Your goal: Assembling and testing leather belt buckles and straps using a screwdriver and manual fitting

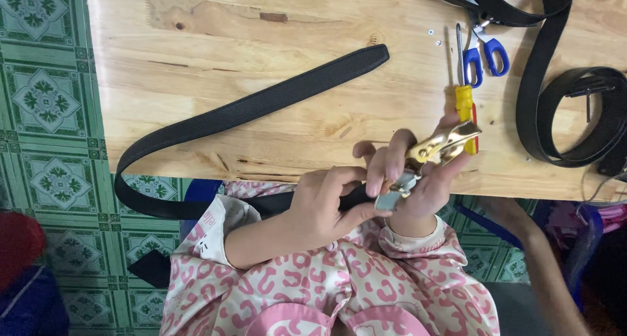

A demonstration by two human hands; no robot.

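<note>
your right hand [424, 179] held the gold buckle [444, 145], fingers curled around it from below, with the buckle's gold end jutting up past your fingertips and its silver clasp [397, 191] lying against your palm. your left hand [326, 205] was closed on the black belt [248, 111] just beside the clasp, thumb pressing the strap's near end toward the metal and the other fingers bent narrow over it. from under your left fingers the belt ran away past your wrist, looped out beyond the table edge over the green tiled floor [46, 101], then came back up onto the wooden table [274, 48] and lay stretched well beyond your fingertips. just past your right fingertips lay a yellow-handled screwdriver [464, 101], its handle almost touching the buckle's tip, and beyond that a pair of blue-handled scissors [486, 52]. further out to the right of your right hand sat other black belts [575, 114], one coiled. your pink patterned sleeves [418, 251] covered both wrists.
</note>
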